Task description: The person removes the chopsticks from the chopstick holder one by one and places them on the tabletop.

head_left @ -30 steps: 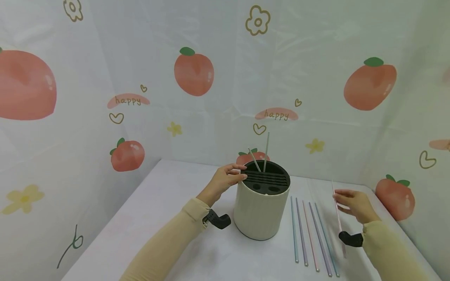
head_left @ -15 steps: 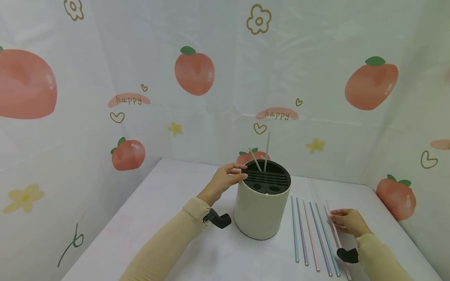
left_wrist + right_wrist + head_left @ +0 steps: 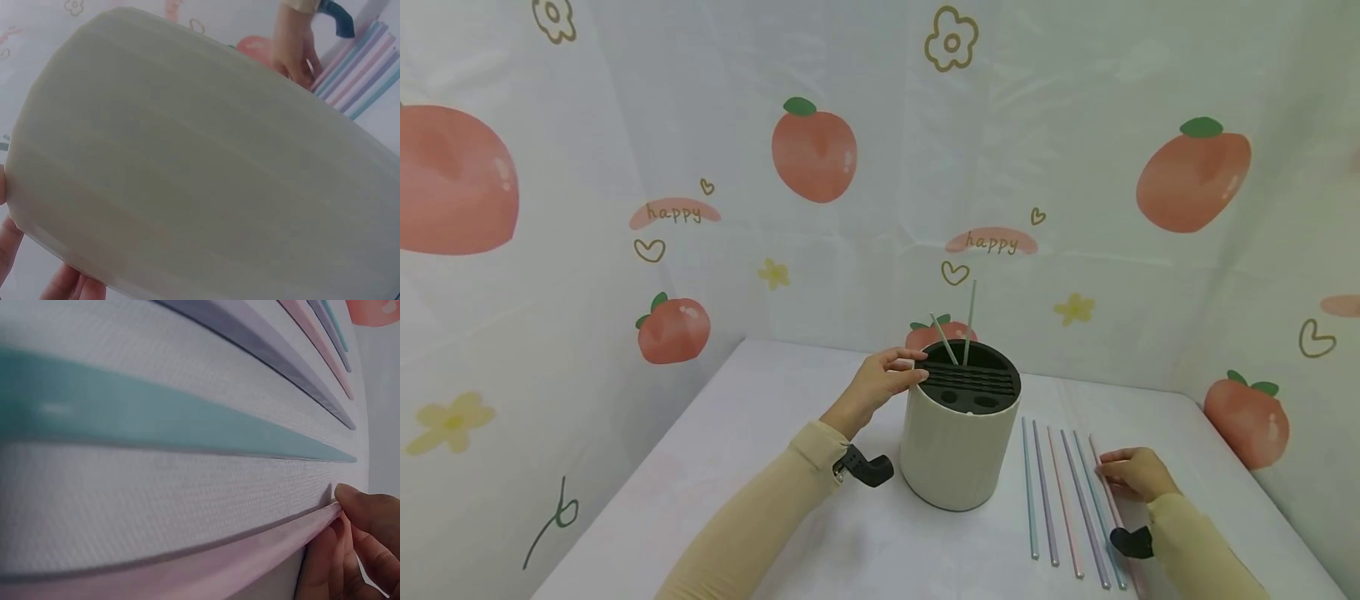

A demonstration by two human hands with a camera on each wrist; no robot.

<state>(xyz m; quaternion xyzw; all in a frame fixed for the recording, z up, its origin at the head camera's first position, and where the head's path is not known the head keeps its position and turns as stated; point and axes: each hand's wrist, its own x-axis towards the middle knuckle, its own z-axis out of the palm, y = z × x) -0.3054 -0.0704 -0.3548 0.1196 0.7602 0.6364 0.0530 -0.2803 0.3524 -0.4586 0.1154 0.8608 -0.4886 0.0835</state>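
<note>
A cream utensil holder (image 3: 958, 458) with a black slotted top (image 3: 970, 387) stands on the white table. My left hand (image 3: 874, 387) holds its rim from the left, thumb and fingers spread along the edge. In the left wrist view the holder's wall fills most of the picture, and only fingertips (image 3: 62, 281) show at its side. Two pale green chopsticks (image 3: 970, 321) lean in the holder's rear opening. My right hand (image 3: 1138, 475) pinches a pink chopstick (image 3: 250, 562) near its far end. This chopstick lies along the table, beside the teal chopstick (image 3: 156, 419).
To the right of the holder, several teal, purple and pink chopsticks (image 3: 1052, 492) lie side by side in a row. A white cloth (image 3: 865, 275) printed with peaches hangs behind and around the table (image 3: 790, 400). The right sleeve (image 3: 1195, 542) crosses the table's right part.
My right hand has come down and leftward with the pink chopstick, bringing it from a raised, tilted position to alongside the row. The left hand has stayed on the holder.
</note>
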